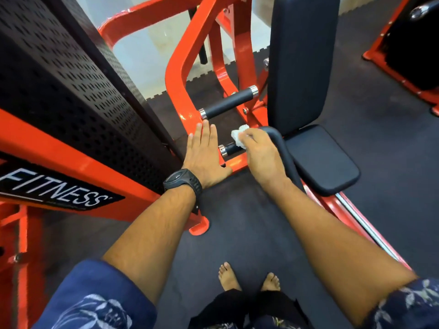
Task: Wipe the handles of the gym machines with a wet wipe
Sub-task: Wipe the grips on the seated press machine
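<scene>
View from my head, looking down. At the centre of the frame my right hand (260,154) grips a crumpled white wet wipe (238,137), fingers curled round it and pressing it onto the lower handle (230,148), a short black grip with a chrome end cap. Just left of it my left hand (203,151) lies flat, fingers straight, on the orange frame (176,74). I judge it is there to brace me and steady the machine while I rub. The upper handle (227,103) sits just above, bare, and is probably next. A curved black bar (283,150) runs under my right wrist and crowds that side. The seat pad (325,160) and backrest (303,58) are to the right. A perforated black weight cover (71,91) fills the upper left. My bare feet (226,277) show at the bottom on dark floor matting (237,233).
</scene>
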The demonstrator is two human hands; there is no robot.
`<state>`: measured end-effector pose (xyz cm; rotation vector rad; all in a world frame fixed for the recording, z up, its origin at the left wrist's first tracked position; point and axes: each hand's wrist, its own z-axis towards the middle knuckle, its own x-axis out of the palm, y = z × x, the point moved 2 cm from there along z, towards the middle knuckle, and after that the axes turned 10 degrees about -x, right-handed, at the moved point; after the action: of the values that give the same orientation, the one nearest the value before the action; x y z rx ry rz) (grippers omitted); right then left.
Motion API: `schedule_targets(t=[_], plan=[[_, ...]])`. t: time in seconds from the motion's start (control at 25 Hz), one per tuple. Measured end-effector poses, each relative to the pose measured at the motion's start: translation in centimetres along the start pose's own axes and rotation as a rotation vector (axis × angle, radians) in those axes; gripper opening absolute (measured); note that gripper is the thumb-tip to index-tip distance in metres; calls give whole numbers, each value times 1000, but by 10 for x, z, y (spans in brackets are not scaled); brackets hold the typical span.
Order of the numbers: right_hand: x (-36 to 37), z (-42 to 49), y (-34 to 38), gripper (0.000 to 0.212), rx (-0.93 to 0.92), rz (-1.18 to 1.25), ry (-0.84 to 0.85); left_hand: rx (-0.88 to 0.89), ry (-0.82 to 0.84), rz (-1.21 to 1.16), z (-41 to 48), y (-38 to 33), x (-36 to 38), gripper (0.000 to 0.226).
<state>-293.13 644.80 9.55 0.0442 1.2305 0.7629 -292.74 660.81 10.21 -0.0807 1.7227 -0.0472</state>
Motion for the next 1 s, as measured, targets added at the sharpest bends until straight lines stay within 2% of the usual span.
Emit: schedule_targets(t=[0.08, 0.12, 0.2, 0.28, 0.32, 0.44, 0.48, 0.52, 0.6, 0.64, 0.72, 0.8, 0.92, 1.0], plan=[[4, -1, 13, 17, -47, -12, 25, 6, -4, 7, 1, 0, 1, 120], [6, -1, 14, 18, -54, 15, 61, 13, -1, 11, 2, 0, 1, 119], [-1, 3, 4, 17, 74, 77, 27, 10, 1, 30, 0, -1, 1, 120], [2, 0, -8, 16, 212, 79, -118, 13, 6, 27, 2, -1, 1, 121], [5, 0, -3, 19, 162, 27, -164, 10, 7, 16, 3, -1, 1, 121], [25, -2, 7, 42, -303, -155, 34, 0, 13, 14, 4, 0, -1, 120], [20, 4, -6, 42, -339, -166, 68, -4, 19, 20, 4, 0, 0, 120], [13, 8, -18, 40, -269, -183, 47, -7, 20, 28, 4, 0, 0, 122], [-3, 7, -26, 35, 13, -152, -45, -9, 15, 35, 3, 1, 2, 123], [-1, 5, -22, 36, 27, -164, -79, -12, 9, 33, 3, 2, 2, 123], [13, -2, 0, 42, -127, -221, 24, -11, 8, 30, 3, 1, 1, 122], [13, 2, -9, 42, -225, -283, 29, -5, 17, 33, 3, -2, 0, 122], [-4, 8, -29, 31, -52, -340, -57, -12, 16, 44, 3, -2, 1, 123], [4, 0, -21, 30, -145, -387, -5, -11, 23, 44, 2, -1, 1, 122]])
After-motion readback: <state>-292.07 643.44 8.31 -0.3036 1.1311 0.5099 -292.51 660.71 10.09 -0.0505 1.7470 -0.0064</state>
